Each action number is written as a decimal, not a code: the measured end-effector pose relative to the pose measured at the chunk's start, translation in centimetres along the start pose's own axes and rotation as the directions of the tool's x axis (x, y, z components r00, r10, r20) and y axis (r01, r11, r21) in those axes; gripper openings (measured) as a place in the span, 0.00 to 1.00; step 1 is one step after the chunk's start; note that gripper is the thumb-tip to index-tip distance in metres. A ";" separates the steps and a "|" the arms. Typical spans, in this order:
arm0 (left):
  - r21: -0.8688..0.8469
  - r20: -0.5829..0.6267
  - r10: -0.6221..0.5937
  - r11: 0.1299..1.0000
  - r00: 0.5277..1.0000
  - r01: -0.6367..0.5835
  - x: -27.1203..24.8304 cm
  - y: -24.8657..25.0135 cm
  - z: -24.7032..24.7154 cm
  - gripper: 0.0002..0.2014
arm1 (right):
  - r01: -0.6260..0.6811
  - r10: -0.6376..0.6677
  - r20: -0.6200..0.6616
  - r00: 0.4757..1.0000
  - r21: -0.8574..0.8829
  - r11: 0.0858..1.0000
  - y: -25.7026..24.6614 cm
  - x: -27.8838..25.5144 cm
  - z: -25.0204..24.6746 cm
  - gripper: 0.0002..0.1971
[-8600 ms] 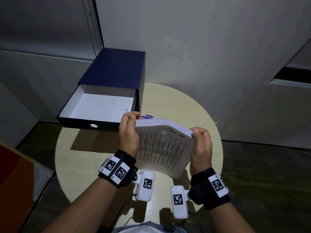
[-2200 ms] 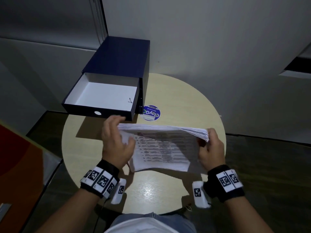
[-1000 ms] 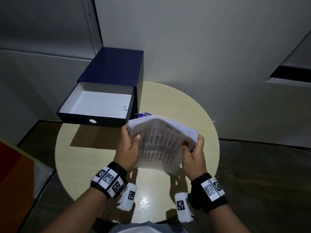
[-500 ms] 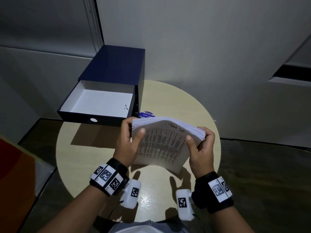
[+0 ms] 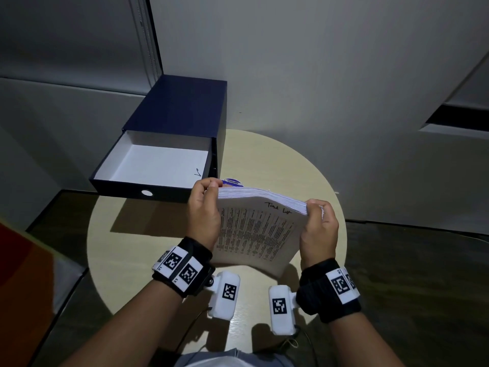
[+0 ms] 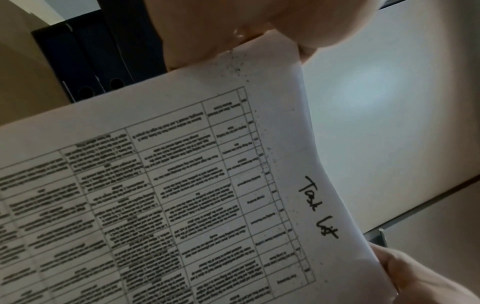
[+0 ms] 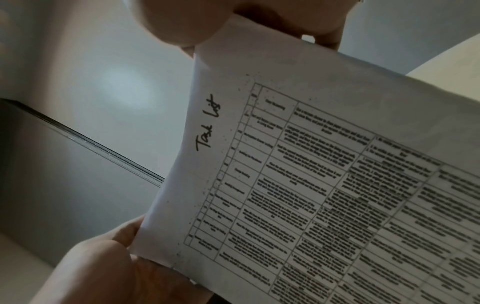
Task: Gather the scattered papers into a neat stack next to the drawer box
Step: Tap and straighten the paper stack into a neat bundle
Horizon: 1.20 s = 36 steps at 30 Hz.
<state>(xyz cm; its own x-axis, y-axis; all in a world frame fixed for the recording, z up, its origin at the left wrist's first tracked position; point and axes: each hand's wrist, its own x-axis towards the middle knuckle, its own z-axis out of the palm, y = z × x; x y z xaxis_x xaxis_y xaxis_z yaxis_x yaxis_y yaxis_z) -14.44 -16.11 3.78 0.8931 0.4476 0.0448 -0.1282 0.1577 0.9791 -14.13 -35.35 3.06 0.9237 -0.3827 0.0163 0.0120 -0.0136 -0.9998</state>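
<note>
A thick stack of printed papers (image 5: 254, 229) stands on its lower edge above the round table (image 5: 127, 250), tilted toward me, its face a printed table headed "Task List" (image 6: 319, 207) (image 7: 207, 123). My left hand (image 5: 205, 207) grips the stack's left edge with curled fingers. My right hand (image 5: 318, 229) grips the right edge the same way. The dark blue drawer box (image 5: 185, 115) sits at the table's back left, its white-lined drawer (image 5: 156, 165) pulled out and holding nothing, just left of the stack.
A round blue sticker (image 5: 231, 182) lies on the table behind the stack, mostly hidden. White walls rise close behind the table. Dark floor surrounds it, with an orange-red object (image 5: 23, 282) at the left edge.
Both thumbs have left the front sheet and both hands now hold the stack by its side edges. The stack stands a little straighter.
</note>
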 end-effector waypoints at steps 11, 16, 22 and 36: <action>0.259 0.255 -0.008 0.964 0.967 -0.060 -0.7 -1.6 -2.5 0.21 | 0.201 -0.173 0.217 0.961 -0.110 0.973 0.1 -0.9 -1.5 0.19; 0.273 0.227 -0.018 0.961 0.974 -0.046 -0.6 -2.0 -2.6 0.18 | 0.240 -0.203 0.339 0.918 -0.070 0.968 0.7 -0.7 -2.2 0.30; 0.231 0.277 -0.065 0.973 0.959 -0.001 -0.6 -1.8 -2.8 0.17 | 0.207 -0.170 0.272 0.947 -0.117 0.971 1.7 -0.5 -2.5 0.18; 0.244 0.297 0.006 0.966 0.955 -0.082 -2.1 -3.1 -3.5 0.23 | 0.228 -0.173 0.252 0.952 -0.211 0.950 0.9 -3.1 -2.2 0.27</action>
<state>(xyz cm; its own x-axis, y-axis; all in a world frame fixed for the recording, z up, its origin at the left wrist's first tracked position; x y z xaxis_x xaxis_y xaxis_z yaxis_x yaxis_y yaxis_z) -17.47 -14.47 0.00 0.9801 0.1667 0.1076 -0.0919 -0.0993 0.9908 -17.77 -36.20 2.16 0.9739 -0.1297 0.1864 0.1415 -0.2955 -0.9448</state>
